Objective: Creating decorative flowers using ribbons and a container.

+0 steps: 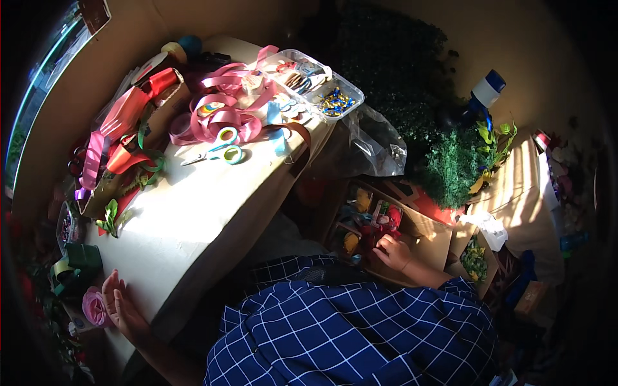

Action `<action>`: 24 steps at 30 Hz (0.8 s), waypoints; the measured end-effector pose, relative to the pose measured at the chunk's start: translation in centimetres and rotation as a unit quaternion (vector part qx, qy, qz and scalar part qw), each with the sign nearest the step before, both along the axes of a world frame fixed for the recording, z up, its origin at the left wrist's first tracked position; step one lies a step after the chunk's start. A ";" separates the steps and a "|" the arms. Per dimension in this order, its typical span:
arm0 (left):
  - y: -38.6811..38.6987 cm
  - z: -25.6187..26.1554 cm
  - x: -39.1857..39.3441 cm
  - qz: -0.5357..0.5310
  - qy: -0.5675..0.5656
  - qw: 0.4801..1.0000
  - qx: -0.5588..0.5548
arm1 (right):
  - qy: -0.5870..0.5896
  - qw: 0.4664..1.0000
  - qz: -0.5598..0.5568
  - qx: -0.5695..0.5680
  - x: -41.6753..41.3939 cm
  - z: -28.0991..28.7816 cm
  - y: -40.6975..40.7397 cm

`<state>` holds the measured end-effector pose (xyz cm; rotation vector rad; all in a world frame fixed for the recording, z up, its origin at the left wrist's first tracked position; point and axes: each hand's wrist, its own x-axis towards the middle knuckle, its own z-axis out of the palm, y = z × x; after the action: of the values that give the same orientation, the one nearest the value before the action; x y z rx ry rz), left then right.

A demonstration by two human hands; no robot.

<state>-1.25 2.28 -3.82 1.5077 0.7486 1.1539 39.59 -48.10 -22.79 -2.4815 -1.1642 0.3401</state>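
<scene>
On the left, my left hand point(119, 311) rests at the edge of the white-topped table point(188, 227), palm up and empty. Just beyond its fingers is a pink artificial rose point(96, 307); whether they touch is unclear. My right hand point(394, 253) reaches into a cardboard box point(425, 224) low on the right, its fingers bent beside dark red material point(371, 240). Shadow hides whether it grips anything. Small clear packs with red pieces point(388, 215) and a yellow piece point(351, 242) lie in that box.
Light-blue-handled scissors point(217, 151) lie near a heap of pink ribbon point(222, 108). A divided plastic box point(338, 101) of small parts sits at the table's far corner. Ribbon rolls fill a carton point(130, 125) at left. Artificial greenery point(451, 161) stands beyond the cardboard box.
</scene>
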 end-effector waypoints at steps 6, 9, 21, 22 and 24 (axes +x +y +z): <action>-1.7 1.3 1.8 -0.004 -0.035 0.999 -0.019 | -0.109 0.933 -0.013 0.342 4.0 13.6 11.2; -2.3 1.7 1.9 -0.033 -0.061 0.997 -0.035 | -0.116 0.887 0.048 0.445 3.9 19.7 17.6; -3.1 3.0 1.9 -0.045 -0.066 0.995 -0.052 | -0.203 0.893 0.324 0.240 -2.2 33.4 51.9; -3.1 3.0 2.1 -0.057 -0.066 0.995 -0.053 | -0.147 0.932 0.298 0.146 -1.7 34.6 54.3; -3.0 3.3 2.4 -0.063 -0.068 0.994 -0.051 | -0.103 0.967 0.230 0.032 -0.5 35.5 58.8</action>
<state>1.16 -0.69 -0.55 1.3573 0.6015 1.0959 39.06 10.66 12.67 -2.2085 -1.8097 0.1630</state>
